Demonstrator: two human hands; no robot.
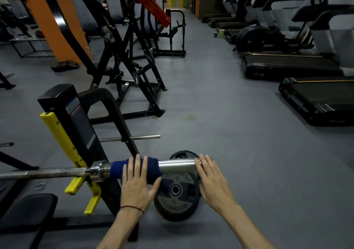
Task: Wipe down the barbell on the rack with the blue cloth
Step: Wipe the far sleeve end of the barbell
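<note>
Here's the barbell (178,165) lying across the rack (76,122), its thin knurled shaft running off to the left and its thick shiny sleeve sticking out to the right past the yellow hooks (63,143). The blue cloth (118,169) is wrapped around the sleeve just beside the chrome collar (96,170), and the left hand (137,183) is flat on top of it, fingers straight and spread, thumb out to the right, pressing the cloth onto the metal with no curl round it. A thin dark band sits on that wrist. Over at the far end of the sleeve the right hand (212,179) lies with its fingers stretched along and over the tip of the bar, relaxed and open too, touching the steel and clasping nothing. Between the two hands a bare stretch of polished sleeve shows. Below it, on the grey floor (239,134), a black weight plate (177,201) with raised lettering leans under the bar, a second plate partly hidden behind it. A black bench pad (26,208) shows at the lower left, and treadmills (291,67) line the right side of the room.
</note>
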